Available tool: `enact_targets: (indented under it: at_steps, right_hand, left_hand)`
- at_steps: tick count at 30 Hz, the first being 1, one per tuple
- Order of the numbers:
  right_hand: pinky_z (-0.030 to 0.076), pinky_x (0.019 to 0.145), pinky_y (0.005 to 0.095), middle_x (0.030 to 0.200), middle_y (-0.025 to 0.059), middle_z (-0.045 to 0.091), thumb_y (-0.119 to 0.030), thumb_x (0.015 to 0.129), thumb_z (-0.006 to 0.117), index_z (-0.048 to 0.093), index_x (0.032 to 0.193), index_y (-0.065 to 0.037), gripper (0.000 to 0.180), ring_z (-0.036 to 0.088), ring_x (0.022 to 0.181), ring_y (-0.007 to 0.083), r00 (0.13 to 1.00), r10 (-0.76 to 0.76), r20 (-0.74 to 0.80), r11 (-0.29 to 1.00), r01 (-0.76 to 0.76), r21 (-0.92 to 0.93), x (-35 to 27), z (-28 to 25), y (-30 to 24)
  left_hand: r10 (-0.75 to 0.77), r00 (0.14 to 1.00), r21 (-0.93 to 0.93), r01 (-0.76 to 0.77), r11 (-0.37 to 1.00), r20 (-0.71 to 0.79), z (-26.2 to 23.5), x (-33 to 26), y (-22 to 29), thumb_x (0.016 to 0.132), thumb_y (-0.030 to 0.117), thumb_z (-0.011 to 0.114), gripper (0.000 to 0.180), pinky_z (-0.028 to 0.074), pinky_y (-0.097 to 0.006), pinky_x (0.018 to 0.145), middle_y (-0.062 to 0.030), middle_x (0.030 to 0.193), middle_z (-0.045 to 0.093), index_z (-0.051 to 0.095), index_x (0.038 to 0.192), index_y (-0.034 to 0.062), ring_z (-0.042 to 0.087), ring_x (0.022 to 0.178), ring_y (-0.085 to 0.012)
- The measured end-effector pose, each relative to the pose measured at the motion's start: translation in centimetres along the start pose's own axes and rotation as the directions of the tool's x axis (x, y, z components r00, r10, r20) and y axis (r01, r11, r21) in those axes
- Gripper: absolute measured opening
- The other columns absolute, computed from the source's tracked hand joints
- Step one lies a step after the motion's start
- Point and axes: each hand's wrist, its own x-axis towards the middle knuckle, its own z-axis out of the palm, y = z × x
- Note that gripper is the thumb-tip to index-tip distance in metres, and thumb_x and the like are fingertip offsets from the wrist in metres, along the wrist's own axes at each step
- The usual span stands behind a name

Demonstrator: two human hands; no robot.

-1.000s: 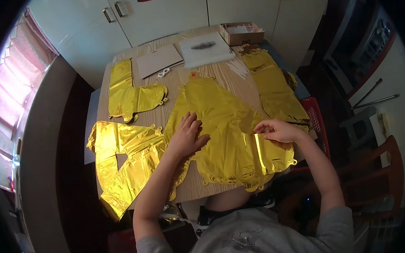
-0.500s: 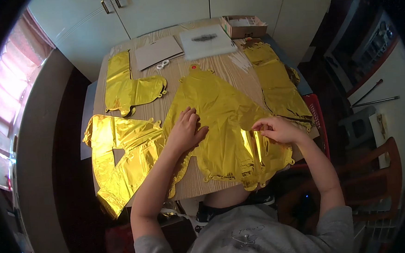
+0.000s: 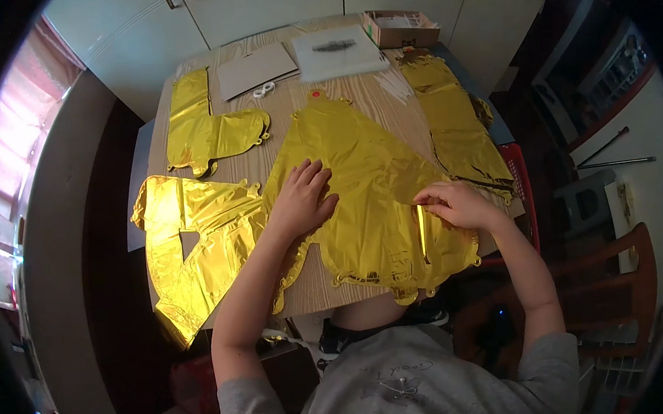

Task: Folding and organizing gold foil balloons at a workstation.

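Observation:
A large flat gold foil balloon (image 3: 356, 179) lies uninflated on the wooden table in front of me, with a red dot on its far tab. My left hand (image 3: 301, 200) rests on its left part, palm down with the fingers stretched out. On the right part, my right hand (image 3: 456, 203) has thumb and fingers brought together in a pinch at the foil. A bright upright crease runs toward me from those fingertips. To the left, a shinier gold foil balloon (image 3: 206, 249) with a small opening in it partly adjoins the large one and overhangs the table edge.
An L-shaped gold foil balloon (image 3: 209, 127) lies far left and another long gold foil piece (image 3: 459, 116) far right. Along the back are a grey board (image 3: 257, 69), a white ribbon roll (image 3: 264, 90), a clear plastic packet (image 3: 341, 53) and a cardboard box (image 3: 402, 30). A red basket (image 3: 518, 176) stands at the right edge.
The raised fold under my right hand has gone down, and the foil there lies flatter with one narrow crease. My left hand stays on the balloon. The whole view has shifted slightly.

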Motion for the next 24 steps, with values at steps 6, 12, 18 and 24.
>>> enact_targets:
  at_steps: [6,12,18,24]
  right_hand:
    - [0.046,0.090,0.0365,0.105,0.0091,0.064,-0.009,0.086,0.060,0.063,0.109,-0.004,0.023,0.059,0.101,0.0266,0.989,-0.134,-0.063,0.983,0.124,-0.138,0.6,0.5,0.2]
    - [0.043,0.096,0.0401,0.114,0.0123,0.062,-0.018,0.088,0.060,0.064,0.108,-0.004,0.025,0.055,0.111,0.0309,0.935,-0.274,-0.226,0.957,0.242,-0.159,2.9,2.7,-0.2]
    - [0.042,0.098,0.0415,0.123,0.0127,0.057,-0.023,0.087,0.062,0.064,0.110,-0.005,0.029,0.053,0.115,0.0312,0.864,-0.379,-0.331,0.915,0.296,-0.274,6.9,6.8,-0.6]
    - [0.042,0.099,0.0416,0.122,0.0117,0.057,-0.024,0.088,0.062,0.063,0.112,-0.005,0.030,0.052,0.116,0.0304,0.834,-0.394,-0.386,0.908,0.288,-0.305,7.8,7.4,0.1]
  left_hand:
    - [-0.011,1.000,-0.004,0.011,1.000,0.014,-0.2,0.0,0.2,0.085,0.030,0.064,0.050,0.032,-0.050,0.108,-0.0209,0.133,0.050,0.054,0.124,0.0002,0.041,0.129,-0.0403]
    - [0.027,0.999,-0.022,-0.028,0.999,-0.035,0.3,0.1,-0.1,0.082,0.027,0.065,0.047,0.034,-0.052,0.105,-0.0216,0.128,0.051,0.055,0.119,-0.0001,0.043,0.126,-0.0422]
    - [0.011,1.000,-0.022,-0.012,1.000,-0.018,-0.3,0.1,0.3,0.084,0.028,0.065,0.049,0.033,-0.048,0.108,-0.0230,0.130,0.051,0.054,0.123,-0.0002,0.042,0.128,-0.0408]
    - [0.056,0.994,-0.006,-0.057,0.998,-0.095,0.0,0.2,0.4,0.078,0.024,0.067,0.046,0.037,-0.046,0.103,-0.0223,0.124,0.053,0.056,0.114,-0.0023,0.045,0.122,-0.0397]
